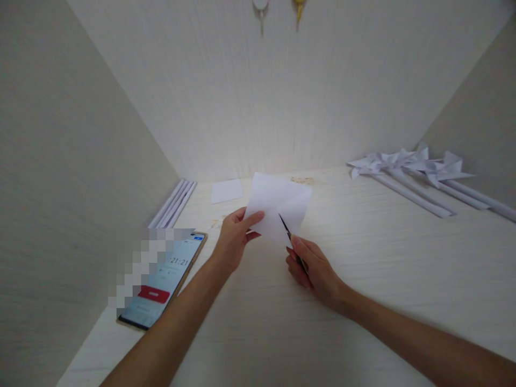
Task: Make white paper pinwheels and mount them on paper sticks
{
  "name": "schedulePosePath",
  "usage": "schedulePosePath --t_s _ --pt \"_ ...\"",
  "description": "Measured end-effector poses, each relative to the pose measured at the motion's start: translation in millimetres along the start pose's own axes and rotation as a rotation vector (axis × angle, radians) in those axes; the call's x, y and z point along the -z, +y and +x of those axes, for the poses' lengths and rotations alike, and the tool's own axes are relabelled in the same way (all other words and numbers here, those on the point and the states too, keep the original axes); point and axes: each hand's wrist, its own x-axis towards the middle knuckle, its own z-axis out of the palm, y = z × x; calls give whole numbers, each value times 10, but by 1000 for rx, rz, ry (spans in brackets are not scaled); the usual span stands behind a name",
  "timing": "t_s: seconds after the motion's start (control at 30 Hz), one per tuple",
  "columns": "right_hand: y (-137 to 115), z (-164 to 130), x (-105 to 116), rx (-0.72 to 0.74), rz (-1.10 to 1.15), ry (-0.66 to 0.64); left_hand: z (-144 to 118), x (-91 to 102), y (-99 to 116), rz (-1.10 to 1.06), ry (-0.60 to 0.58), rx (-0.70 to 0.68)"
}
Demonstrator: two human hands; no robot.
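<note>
A square sheet of white paper (278,196) is held up above the table, pinched at its left edge by my left hand (236,234), thumb on top and fingers beneath. My right hand (314,266) is closed around dark scissors (285,226). Their slim pointed blades reach up and left over the lower right part of the sheet, the tip near its middle. The handles are mostly hidden inside my fingers, and I cannot tell how far the blades are apart.
Flat on the table behind my left hand lies another white paper piece (227,191). Rolled paper sticks (174,203) lie at the left wall, near a phone (165,285). Paper pinwheels (407,164) on sticks rest at the back right. Two hooks (260,6) are on the back wall.
</note>
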Motion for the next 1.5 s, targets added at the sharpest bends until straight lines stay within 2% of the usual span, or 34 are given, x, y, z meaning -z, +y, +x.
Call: schedulePosePath --t_s 0.13,0.27,0.4,0.5,0.6,0.67,0.8,0.9,1.17,1.5 --pt "3 0 0 -10 -37 -19 71 126 113 228 -68 -130" --pt "8 0 9 -22 -60 -54 102 216 203 479 -136 -168" --pt "20 -2 37 -31 -90 -91 107 282 303 595 -99 -226" --pt "30 -2 62 -24 -92 -103 115 327 374 557 -6 -205" --pt "28 2 72 -23 -63 -94 145 347 391 443 163 -184" --pt "20 5 68 -25 -31 -84 165 328 369 347 209 -190" --pt "6 5 44 -24 3 -69 146 214 303 238 169 -83" --pt "11 1 34 -17 -10 -72 87 118 270 209 126 -89" --pt "17 -15 33 0 -82 -69 -20 -32 210 298 128 -113" --pt "6 -28 30 12 -118 -80 -73 -138 102 136 108 -69"
